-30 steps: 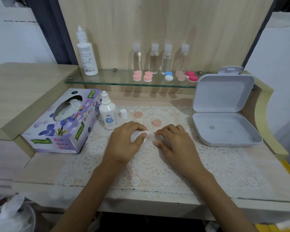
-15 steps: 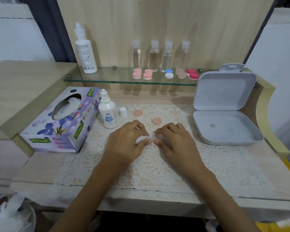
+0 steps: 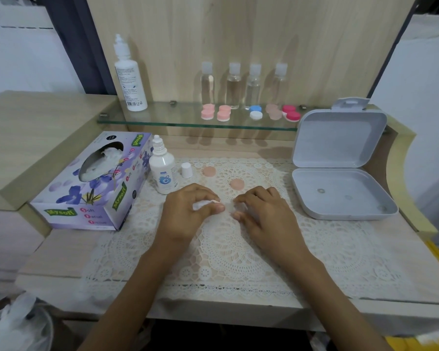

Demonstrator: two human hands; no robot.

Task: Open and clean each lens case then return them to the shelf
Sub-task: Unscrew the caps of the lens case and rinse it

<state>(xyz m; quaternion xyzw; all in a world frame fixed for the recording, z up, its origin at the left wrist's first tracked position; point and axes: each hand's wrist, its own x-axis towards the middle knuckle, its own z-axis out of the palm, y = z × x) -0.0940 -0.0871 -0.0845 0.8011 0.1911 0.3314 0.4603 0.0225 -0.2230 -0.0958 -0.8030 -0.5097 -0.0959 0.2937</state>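
Between the hands (image 3: 185, 214) (image 3: 264, 216) lies the lens case (image 3: 229, 207).

Lens case (image 3: 229, 208) blurry, prob. half-hidden

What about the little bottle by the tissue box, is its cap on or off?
Off. The small dropper bottle shows its bare nozzle, and its white cap stands beside it on the lace mat.

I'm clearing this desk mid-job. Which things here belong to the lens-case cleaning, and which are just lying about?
Job: left hand, pinching a tissue wad; right hand beside it; two peach caps on the mat; small dropper bottle, its loose cap; lens cases on the glass shelf; tissue box.
Lying about: open grey box, seemingly; four clear bottles; tall white bottle.
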